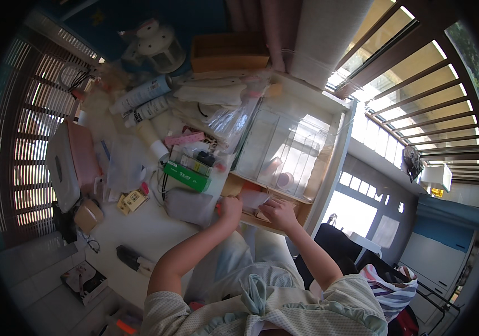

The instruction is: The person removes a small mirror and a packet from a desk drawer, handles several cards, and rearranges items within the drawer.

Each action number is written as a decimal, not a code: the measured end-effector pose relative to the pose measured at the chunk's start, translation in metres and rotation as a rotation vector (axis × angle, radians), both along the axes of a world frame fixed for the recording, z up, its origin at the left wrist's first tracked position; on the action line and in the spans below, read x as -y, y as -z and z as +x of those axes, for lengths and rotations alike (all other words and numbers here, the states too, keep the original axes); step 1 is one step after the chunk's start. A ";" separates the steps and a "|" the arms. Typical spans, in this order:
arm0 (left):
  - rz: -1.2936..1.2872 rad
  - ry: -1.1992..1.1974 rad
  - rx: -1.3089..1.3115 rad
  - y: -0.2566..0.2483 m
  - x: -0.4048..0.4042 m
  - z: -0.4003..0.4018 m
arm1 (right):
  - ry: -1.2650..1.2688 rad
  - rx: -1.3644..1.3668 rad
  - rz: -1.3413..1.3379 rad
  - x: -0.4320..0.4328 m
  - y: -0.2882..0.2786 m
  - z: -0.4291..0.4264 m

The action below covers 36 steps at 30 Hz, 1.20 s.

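Note:
A translucent plastic bag (254, 200) is stretched between my two hands over the front part of an open wooden drawer (305, 211). My right hand (280, 213) pinches the bag's right end between thumb and fingers. My left hand (232, 208) is curled at its left end, above the drawer's left edge. Just behind them, a clear plastic organizer tray (260, 143) with long compartments fills most of the drawer. A small round pinkish item (285, 180) lies in the tray. What the bag holds is too blurred to tell.
Left of the drawer, a white surface (138, 235) bears a grey pouch (189, 206), a green box (187, 175), spray cans (143, 94), a pink-and-white lidded bin (82, 155) and eyeglasses (93, 245). A wooden box (229, 52) and a white lantern (161, 48) stand behind.

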<state>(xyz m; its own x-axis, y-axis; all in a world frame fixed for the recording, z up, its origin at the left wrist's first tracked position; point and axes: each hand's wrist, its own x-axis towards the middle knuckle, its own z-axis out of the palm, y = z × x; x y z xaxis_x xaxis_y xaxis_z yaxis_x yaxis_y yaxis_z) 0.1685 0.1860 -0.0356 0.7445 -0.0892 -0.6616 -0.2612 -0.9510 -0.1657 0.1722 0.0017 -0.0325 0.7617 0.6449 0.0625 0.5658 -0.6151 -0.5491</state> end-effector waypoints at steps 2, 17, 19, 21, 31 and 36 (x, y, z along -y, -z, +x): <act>-0.007 0.013 0.030 0.005 -0.004 -0.003 | -0.028 -0.081 -0.078 -0.015 0.004 0.002; -0.437 -0.277 0.239 -0.019 -0.018 -0.018 | 0.007 -0.064 -0.487 -0.062 0.043 0.010; -0.510 -0.374 0.244 -0.032 -0.019 -0.021 | 0.092 -0.098 -0.466 -0.068 0.023 0.013; -0.587 -0.484 0.235 -0.047 -0.021 -0.022 | 0.277 -0.231 -0.385 -0.076 -0.002 0.016; -0.845 -0.768 0.504 -0.071 -0.048 -0.041 | 0.317 -0.278 -0.038 -0.099 -0.069 0.028; -1.123 -1.114 0.581 -0.076 -0.076 -0.063 | 0.227 -0.371 0.041 -0.126 -0.083 0.023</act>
<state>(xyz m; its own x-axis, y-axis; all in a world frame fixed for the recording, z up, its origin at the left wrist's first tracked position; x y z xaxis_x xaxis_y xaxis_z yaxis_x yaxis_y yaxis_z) 0.1060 0.2620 0.0405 0.8704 0.4083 -0.2751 0.4196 -0.3229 0.8483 0.1949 0.1279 0.0503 0.8596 0.4614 -0.2198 0.1790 -0.6746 -0.7161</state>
